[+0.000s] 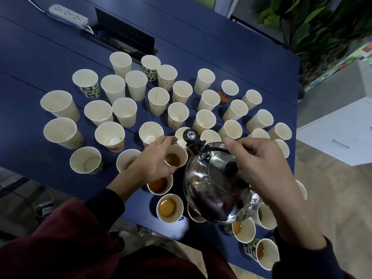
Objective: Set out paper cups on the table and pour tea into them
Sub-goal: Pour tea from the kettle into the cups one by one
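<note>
Plainly left hand (153,164) grips a tea-filled cup (175,158); right hand (261,166) apparently curls round kettle (211,190) handle.

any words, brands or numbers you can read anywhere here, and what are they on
None can be read.
green patterned cup: print too blurred to read.
kettle: any marks on the steel are unreadable.
power strip: no legible marking.

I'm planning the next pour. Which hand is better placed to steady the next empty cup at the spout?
Left. The right hand grips the kettle by its handle, while the left hand holds a filled cup beside the spout, with empty cups just beyond its fingers.
</note>
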Available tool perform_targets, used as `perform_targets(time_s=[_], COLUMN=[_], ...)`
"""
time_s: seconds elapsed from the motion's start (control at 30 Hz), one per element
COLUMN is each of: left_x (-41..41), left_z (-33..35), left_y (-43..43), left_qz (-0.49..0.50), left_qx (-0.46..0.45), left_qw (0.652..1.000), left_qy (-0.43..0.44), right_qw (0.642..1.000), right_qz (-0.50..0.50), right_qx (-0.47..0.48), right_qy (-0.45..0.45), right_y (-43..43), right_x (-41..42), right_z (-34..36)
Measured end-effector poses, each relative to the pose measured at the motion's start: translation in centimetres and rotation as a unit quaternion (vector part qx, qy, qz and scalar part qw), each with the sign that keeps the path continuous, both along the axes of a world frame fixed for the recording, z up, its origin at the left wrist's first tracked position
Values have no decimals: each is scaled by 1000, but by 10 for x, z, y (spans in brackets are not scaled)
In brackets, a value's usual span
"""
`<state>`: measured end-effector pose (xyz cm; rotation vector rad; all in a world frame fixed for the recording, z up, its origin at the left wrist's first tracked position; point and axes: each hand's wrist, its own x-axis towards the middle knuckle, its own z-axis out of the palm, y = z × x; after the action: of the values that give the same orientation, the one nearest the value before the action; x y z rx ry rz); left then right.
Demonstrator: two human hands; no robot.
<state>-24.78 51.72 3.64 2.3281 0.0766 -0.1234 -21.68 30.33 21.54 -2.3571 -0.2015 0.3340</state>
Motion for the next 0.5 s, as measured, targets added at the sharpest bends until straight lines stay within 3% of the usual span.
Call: perform_targets(time_s=[0.3, 0.5], left_x=[33, 65], left_z=[11, 16], left_y=[1, -7], left_qz=[8, -49], left_qx=[33, 84], left_qw=[999, 995], left_qy=[-40, 21], right_qw=[999, 997], right_qz=[-31, -53], right_qx=[-15, -38], right_qy=[-37, -30], right_y=[6, 12], right_x=[9, 17], right_z=[5, 6])
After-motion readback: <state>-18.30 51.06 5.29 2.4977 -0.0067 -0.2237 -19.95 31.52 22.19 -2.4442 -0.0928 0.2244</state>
